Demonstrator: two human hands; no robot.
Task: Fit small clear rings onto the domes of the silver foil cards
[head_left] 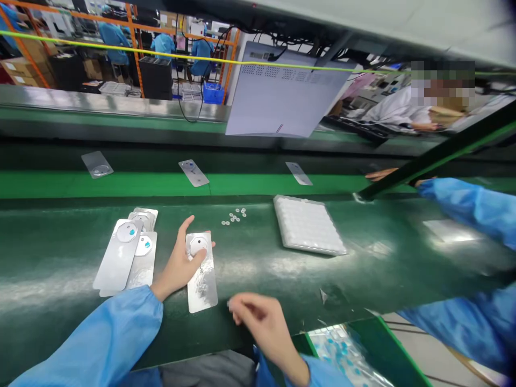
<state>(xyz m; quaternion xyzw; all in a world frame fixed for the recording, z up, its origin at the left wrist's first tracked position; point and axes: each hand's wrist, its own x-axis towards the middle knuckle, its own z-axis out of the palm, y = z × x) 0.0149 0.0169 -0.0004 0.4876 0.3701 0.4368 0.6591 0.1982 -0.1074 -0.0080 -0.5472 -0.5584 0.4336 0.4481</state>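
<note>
My left hand (181,263) rests on a clear plastic blister card (200,274) lying on the green table, thumb pressing its round pocket, fingers partly spread. My right hand (258,317) hovers low near the table's front edge, fingers pinched together; whether a small piece is between them I cannot make out. A fanned stack of similar blister cards (127,252) with blue-marked pockets lies to the left of my left hand. Several tiny round clear parts (234,216) sit loose on the table beyond the card.
A white tray (308,226) of small parts sits at the middle right. Three blister cards (193,173) ride the green conveyor behind. A co-worker's blue sleeve (471,207) and hand reach in from the right. A bag of blue-dotted parts (346,355) lies by the front edge.
</note>
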